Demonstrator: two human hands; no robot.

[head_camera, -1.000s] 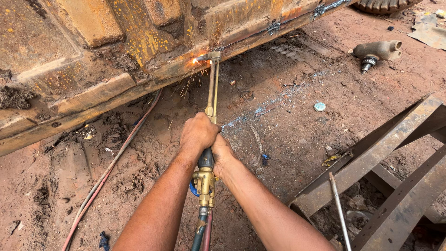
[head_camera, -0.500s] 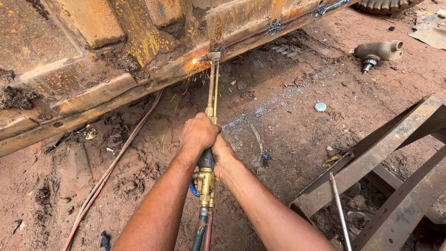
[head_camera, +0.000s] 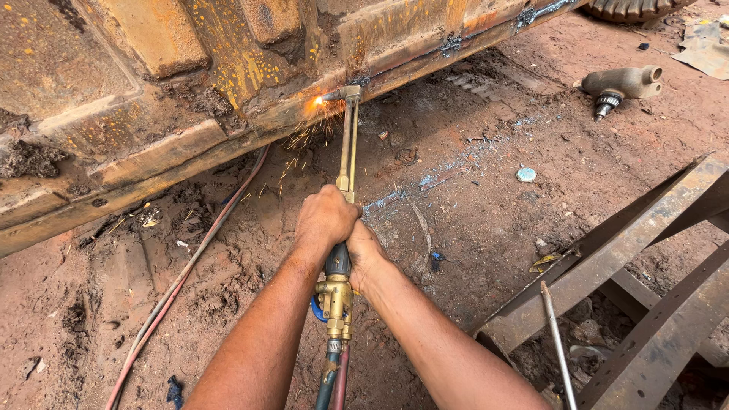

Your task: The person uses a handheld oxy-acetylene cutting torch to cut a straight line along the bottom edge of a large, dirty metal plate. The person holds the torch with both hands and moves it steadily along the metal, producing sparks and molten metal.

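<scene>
A view looking down at two bare forearms reaching from the bottom of the frame toward the centre. Both hands grip a brass cutting torch (head_camera: pixel 343 190): the left hand (head_camera: pixel 325 220) wraps over the upper handle, fingers clamped around it, and the right hand (head_camera: pixel 364 254) cups the handle just below and beside it, fingers closed on the grip. The torch's thin twin tubes run straight up the frame to its tip at upper centre, where it meets the lower edge of a large rusty steel structure (head_camera: pixel 190 91).

Compared with a second ago, the flame point (head_camera: pixel 319 99) is brighter and throws more orange sparks down onto the red dirt ground (head_camera: pixel 471 190); the hands have barely shifted, suggesting the cut is biting steadily at one spot.

Hoses (head_camera: pixel 186 273) trail along the lower left. A steel frame (head_camera: pixel 630 250) lies at lower right, and a grey metal fitting (head_camera: pixel 621 82) sits at upper right.
</scene>
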